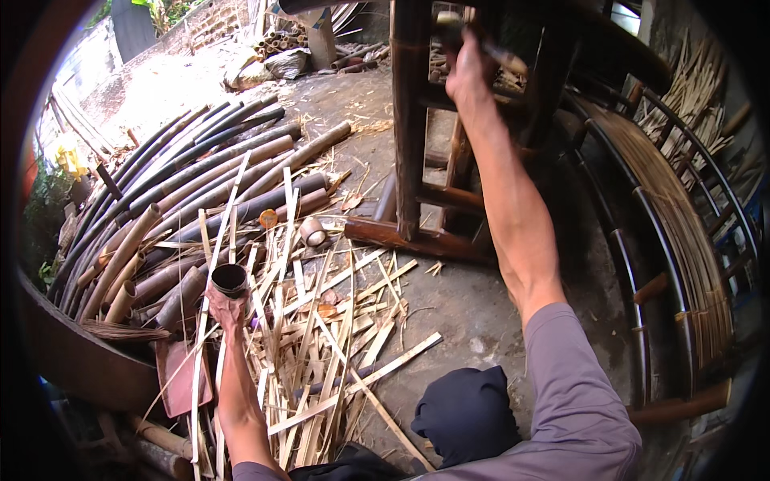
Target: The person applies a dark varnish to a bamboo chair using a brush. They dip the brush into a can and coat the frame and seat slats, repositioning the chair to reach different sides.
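Note:
My left hand (228, 309) is wrapped round a small cup (229, 280) with a round mouth and dark inside, held above the bamboo strips. My right arm reaches far forward, and my right hand (472, 70) grips a brush (508, 61), blurred by motion, with a pale handle end. The hand is up against a dark brown bamboo furniture frame (407, 120), which stands upright on the ground. Whether the brush touches the frame cannot be made out.
Split bamboo strips (337, 361) lie scattered before me. A pile of bamboo poles (216, 172) fills the left. A short bamboo piece (312, 232) lies near the frame's foot. On the right stands a slatted bamboo piece (666, 216). A reddish flat slab (183, 377) lies lower left.

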Action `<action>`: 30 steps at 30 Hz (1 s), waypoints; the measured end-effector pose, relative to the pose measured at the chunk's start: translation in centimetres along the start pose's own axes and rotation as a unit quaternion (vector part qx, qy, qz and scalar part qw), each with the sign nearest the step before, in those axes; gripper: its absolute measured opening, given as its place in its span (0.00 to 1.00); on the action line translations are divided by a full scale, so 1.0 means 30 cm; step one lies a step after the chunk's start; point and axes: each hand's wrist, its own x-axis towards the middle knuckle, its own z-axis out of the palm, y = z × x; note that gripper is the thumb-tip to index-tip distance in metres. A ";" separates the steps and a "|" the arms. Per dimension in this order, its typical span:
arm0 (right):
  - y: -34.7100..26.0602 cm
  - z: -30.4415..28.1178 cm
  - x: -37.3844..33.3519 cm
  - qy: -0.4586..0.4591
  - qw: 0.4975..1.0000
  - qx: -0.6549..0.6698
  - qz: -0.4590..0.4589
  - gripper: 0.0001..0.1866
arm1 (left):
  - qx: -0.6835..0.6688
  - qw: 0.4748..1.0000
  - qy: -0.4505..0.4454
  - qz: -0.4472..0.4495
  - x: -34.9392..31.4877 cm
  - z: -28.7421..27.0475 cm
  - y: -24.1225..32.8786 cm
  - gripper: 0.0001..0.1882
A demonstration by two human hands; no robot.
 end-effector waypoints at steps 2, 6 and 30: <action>0.076 -0.167 0.093 -0.108 0.981 -0.159 0.009 0.17 | 0.015 1.000 -0.017 -0.013 -0.018 0.064 0.012 0.50; -0.044 -0.101 -0.075 -0.211 0.975 -0.063 -0.043 0.09 | 0.019 0.999 -0.016 -0.024 0.009 -0.005 -0.135 0.49; -0.533 -0.325 -0.061 -0.388 0.551 -0.658 -0.336 0.07 | -0.020 1.000 -0.005 0.016 0.017 0.048 0.029 0.44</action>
